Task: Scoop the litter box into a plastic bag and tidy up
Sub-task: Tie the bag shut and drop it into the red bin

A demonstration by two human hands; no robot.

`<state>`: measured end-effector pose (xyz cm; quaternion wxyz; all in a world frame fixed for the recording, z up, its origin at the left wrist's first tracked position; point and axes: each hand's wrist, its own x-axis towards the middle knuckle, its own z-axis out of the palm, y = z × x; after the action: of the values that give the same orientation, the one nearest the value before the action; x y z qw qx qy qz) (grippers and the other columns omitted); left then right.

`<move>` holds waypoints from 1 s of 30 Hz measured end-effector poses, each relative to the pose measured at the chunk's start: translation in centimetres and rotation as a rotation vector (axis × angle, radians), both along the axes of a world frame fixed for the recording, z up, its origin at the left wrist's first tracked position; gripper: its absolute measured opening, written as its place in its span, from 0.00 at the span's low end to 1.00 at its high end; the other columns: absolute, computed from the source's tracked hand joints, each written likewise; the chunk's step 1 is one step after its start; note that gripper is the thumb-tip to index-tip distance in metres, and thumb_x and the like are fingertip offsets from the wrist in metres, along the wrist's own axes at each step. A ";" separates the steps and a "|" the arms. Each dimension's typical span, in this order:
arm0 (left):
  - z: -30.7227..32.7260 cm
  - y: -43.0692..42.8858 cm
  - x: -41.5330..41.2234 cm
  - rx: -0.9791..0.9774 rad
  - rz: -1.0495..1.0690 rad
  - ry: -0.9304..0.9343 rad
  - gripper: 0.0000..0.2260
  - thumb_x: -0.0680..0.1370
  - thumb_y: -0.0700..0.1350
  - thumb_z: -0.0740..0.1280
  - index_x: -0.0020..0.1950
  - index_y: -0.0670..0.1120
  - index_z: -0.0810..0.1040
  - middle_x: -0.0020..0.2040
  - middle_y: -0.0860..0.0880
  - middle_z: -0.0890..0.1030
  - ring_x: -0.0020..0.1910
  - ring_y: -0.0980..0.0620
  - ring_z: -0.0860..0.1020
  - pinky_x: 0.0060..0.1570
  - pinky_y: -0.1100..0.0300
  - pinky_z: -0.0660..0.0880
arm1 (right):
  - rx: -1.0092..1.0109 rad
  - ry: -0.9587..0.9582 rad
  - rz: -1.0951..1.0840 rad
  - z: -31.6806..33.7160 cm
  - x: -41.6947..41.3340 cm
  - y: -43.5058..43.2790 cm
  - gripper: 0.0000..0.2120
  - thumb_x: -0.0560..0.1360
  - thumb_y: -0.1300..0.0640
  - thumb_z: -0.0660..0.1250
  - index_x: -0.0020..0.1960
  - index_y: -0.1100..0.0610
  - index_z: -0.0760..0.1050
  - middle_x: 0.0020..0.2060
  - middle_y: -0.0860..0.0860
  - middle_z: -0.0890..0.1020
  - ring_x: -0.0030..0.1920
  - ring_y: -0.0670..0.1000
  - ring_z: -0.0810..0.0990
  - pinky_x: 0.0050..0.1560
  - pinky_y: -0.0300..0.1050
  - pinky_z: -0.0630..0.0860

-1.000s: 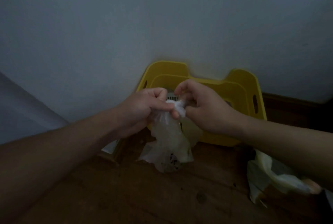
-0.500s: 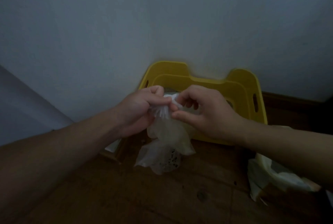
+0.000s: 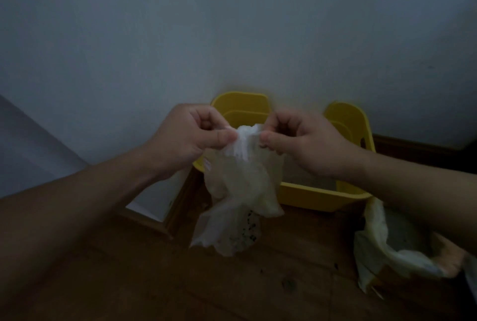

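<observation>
1. Left hand [image 3: 191, 140], fingers curled, pinches the gathered top of a thin white plastic bag [image 3: 240, 186] between thumb and forefinger.
2. Right hand [image 3: 302, 140] mirrors it from the other side, thumb and curled fingers nipping the same bunched neck; the two thumbs sit just apart with the twisted plastic between them.
3. Held in mid-air by both hands, the bag hangs down in front of the litter box and above the floor, its lower part slack and crumpled, with dark specks [image 3: 247, 230] showing through near the bottom.
4. Directly behind the bag stands the yellow litter box [image 3: 309, 195], its back pushed up against a plain pale wall [image 3: 232, 37].
5. A dark wooden floor [image 3: 180, 282] stretches beneath, dotted with a few small dark bits.
6. At lower right, partly hidden under the right forearm, a second crumpled pale bag [image 3: 371, 230] lies on the floor beside the box.
7. Dim light leaves finer detail hard to make out.
</observation>
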<state>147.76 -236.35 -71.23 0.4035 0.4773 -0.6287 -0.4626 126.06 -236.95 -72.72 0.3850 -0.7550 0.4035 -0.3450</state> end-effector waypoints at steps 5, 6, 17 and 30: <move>-0.9 -2.5 2.2 -0.074 0.297 -0.232 0.09 0.72 0.36 0.75 0.34 0.39 0.77 0.30 0.41 0.81 0.24 0.52 0.76 0.30 0.59 0.74 | -0.060 0.271 -0.221 0.1 -3.0 -2.8 0.09 0.76 0.57 0.69 0.38 0.58 0.75 0.30 0.48 0.74 0.30 0.43 0.70 0.32 0.43 0.67; -1.5 -2.9 2.8 -0.053 0.348 -0.292 0.10 0.73 0.37 0.75 0.33 0.40 0.77 0.31 0.38 0.81 0.25 0.50 0.75 0.32 0.57 0.74 | -0.051 0.326 -0.268 -0.2 -4.0 -3.4 0.09 0.76 0.56 0.70 0.38 0.57 0.76 0.30 0.49 0.75 0.30 0.45 0.70 0.32 0.43 0.67; -5.8 -2.4 4.9 0.197 0.505 -0.542 0.10 0.72 0.41 0.75 0.35 0.38 0.78 0.32 0.40 0.83 0.36 0.38 0.83 0.41 0.41 0.81 | 0.098 0.659 -0.448 -5.4 -9.2 -5.5 0.11 0.75 0.57 0.70 0.34 0.57 0.76 0.29 0.52 0.76 0.33 0.53 0.74 0.31 0.44 0.65; -3.8 -1.8 1.8 -0.045 0.306 -0.336 0.08 0.76 0.38 0.72 0.37 0.47 0.79 0.33 0.49 0.78 0.34 0.55 0.76 0.38 0.58 0.76 | 0.318 -0.077 -0.387 -2.4 -5.2 -3.4 0.08 0.73 0.70 0.69 0.43 0.59 0.74 0.36 0.58 0.80 0.37 0.54 0.80 0.43 0.51 0.80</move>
<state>149.55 -238.12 -75.08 0.3692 0.6285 -0.6175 -0.2957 120.82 -240.34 -75.15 0.4408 -0.5799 0.5748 -0.3728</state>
